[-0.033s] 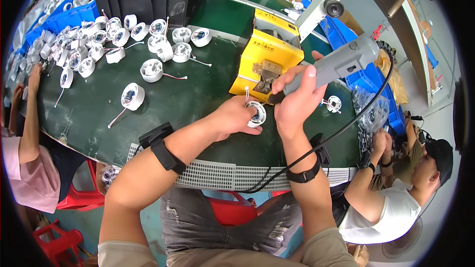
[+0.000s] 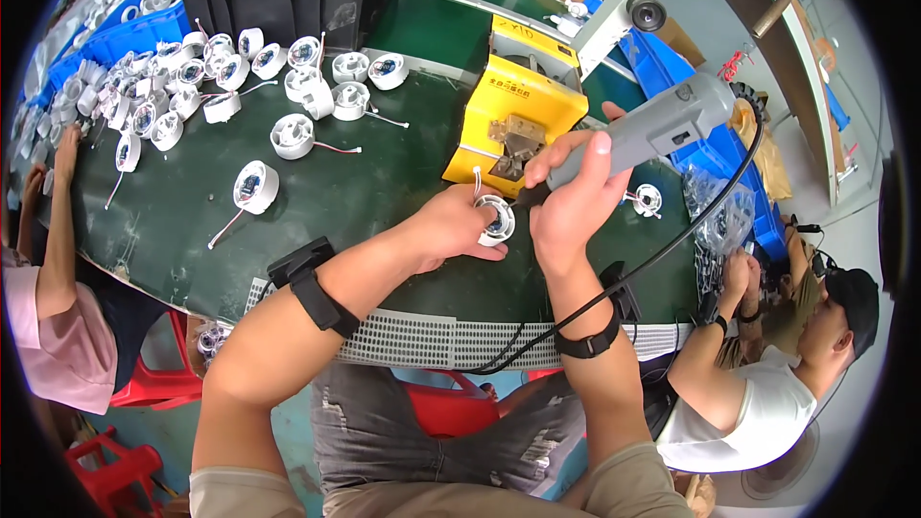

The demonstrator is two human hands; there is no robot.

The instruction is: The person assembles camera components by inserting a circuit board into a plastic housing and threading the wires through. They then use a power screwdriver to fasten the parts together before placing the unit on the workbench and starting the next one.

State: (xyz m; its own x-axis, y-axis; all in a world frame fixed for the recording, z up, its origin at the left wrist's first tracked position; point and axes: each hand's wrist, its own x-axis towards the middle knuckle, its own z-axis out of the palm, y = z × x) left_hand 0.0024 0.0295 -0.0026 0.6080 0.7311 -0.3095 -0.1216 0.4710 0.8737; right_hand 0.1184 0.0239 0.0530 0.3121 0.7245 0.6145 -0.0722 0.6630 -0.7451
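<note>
My left hand [image 2: 449, 228] is closed round a small white round housing [image 2: 508, 227] with a circuit board inside, holding it low over the green table. A short white wire connector stands up from that housing. My right hand [image 2: 574, 194] grips a grey electric screwdriver [image 2: 662, 127], its black nose pointing left and down at the housing's right side. Whether the bit touches the housing I cannot make out. Just behind both hands stands a yellow box-shaped machine [image 2: 523, 101] with a metal fitting on its front.
Several similar white housings [image 2: 257, 187] with wires lie to the left, below a black crate [image 2: 288, 0]. One small white part [image 2: 649, 200] lies right of my hand. The screwdriver's black cable [image 2: 672, 259] crosses my right forearm. Co-workers sit at both sides; blue bins [image 2: 715, 158] stand right.
The screwdriver's nose has shifted slightly left, away from the yellow machine's front and closer to the housing. My left hand and the housing have hardly moved.
</note>
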